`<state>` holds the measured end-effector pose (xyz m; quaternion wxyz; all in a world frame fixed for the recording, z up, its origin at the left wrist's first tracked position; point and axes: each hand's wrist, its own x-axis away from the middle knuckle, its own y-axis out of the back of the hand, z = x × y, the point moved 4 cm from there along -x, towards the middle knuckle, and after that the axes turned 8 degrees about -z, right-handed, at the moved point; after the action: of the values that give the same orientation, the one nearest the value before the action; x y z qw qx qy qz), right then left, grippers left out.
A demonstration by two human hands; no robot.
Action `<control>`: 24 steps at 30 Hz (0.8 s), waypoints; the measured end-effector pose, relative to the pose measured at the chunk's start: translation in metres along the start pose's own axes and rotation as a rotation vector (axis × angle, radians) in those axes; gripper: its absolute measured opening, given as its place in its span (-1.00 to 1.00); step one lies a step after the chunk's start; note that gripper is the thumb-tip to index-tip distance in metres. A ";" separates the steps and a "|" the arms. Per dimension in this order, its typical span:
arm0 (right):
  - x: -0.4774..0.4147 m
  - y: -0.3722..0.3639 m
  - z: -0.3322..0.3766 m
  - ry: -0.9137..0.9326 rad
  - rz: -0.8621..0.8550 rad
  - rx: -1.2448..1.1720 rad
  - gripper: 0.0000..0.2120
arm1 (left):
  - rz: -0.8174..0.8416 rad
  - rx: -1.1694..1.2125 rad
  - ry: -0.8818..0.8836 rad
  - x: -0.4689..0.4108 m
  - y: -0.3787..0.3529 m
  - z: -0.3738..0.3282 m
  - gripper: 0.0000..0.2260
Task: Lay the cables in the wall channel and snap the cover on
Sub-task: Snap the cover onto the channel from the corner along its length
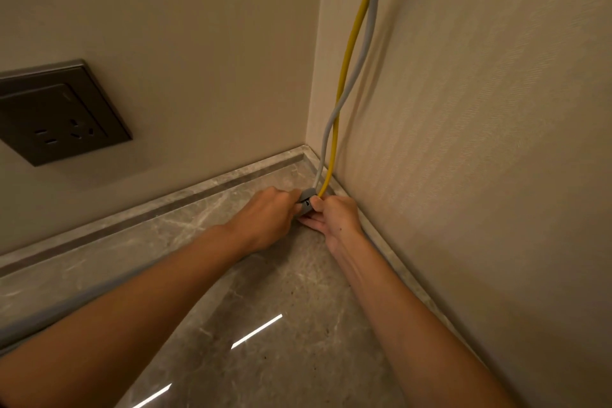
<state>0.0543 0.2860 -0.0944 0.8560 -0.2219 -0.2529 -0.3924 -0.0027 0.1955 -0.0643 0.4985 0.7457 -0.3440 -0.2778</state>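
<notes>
A dark wall socket (63, 113) sits on the left wall, well to the left of the room corner and above the marble skirting (185, 199) that runs along the foot of that wall. Below it the glossy marble floor (271, 325) stretches toward the corner. The left hand (265, 215) reaches in just left of the corner, fingers curled and closed against the left side of a small grey clip (306, 204) that sits low at the floor. The grey cable (371, 30) and the yellow cable (352, 43) hang down the right wall beside the corner, cross each other partway, and both end at the clip. The right hand (334, 217) meets the clip from the right, thumb and forefinger pinching at the spot where the yellow cable enters, the other fingers extended beneath, toward the floor. The two hands nearly touch around the clip. Right of the corner the textured beige wall (480, 142) rises.
</notes>
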 end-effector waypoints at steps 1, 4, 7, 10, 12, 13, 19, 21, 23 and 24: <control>0.000 0.000 0.000 -0.003 -0.004 0.001 -0.76 | 0.021 -0.013 -0.005 0.002 -0.001 -0.001 -0.75; 0.002 0.000 0.000 -0.012 0.006 -0.029 -0.76 | 0.061 -0.096 -0.022 0.005 -0.003 -0.004 -0.66; 0.001 0.003 -0.003 -0.045 0.068 -0.096 -0.74 | 0.072 -0.116 -0.039 0.004 -0.002 -0.006 -0.70; 0.001 0.008 -0.005 -0.066 0.185 -0.147 -0.72 | 0.084 -0.074 -0.055 0.002 0.004 -0.003 -0.73; 0.001 0.012 -0.007 -0.058 0.260 -0.153 -0.73 | 0.067 -0.019 -0.051 0.000 0.011 0.001 -0.76; 0.000 0.014 -0.009 -0.047 0.290 -0.150 -0.74 | 0.062 0.023 -0.030 -0.002 0.015 0.003 -0.78; 0.001 0.012 -0.011 0.088 0.304 -0.112 -0.69 | 0.113 0.134 0.028 -0.010 0.018 0.005 -0.84; 0.001 0.012 -0.010 0.092 0.308 -0.110 -0.73 | 0.147 0.146 0.033 -0.011 0.018 0.005 -0.81; 0.001 0.013 -0.009 0.083 0.299 -0.110 -0.72 | 0.182 0.163 0.039 -0.011 0.018 0.006 -0.80; 0.000 0.013 -0.009 0.080 0.290 -0.122 -0.69 | 0.198 0.178 0.038 -0.011 0.019 0.005 -0.80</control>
<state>0.0673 0.2885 -0.1041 0.8980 -0.2918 -0.1597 -0.2879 -0.0175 0.1960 -0.0478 0.4619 0.7544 -0.4297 -0.1816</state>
